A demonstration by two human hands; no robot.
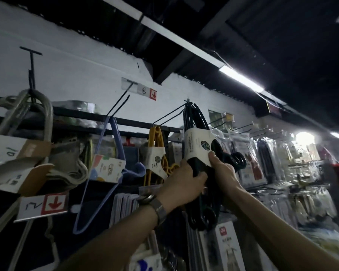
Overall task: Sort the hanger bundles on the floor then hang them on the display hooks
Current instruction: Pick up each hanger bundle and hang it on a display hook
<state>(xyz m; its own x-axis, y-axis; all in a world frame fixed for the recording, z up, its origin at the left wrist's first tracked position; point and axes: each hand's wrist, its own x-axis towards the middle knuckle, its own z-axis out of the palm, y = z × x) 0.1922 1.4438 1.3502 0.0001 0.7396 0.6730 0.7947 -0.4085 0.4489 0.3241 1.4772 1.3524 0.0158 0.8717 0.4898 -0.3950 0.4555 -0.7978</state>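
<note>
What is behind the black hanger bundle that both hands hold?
Behind the black hanger bundle, clear plastic packs show at its right edge. What lies directly behind it is covered by the bundle.

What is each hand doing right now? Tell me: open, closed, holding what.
Left hand: closed, gripping the black hanger bundle from its lower left.
Right hand: closed, gripping the same bundle on its right side.

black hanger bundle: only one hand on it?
No: the left hand and the right hand both grip the black hanger bundle below its white band.
</note>
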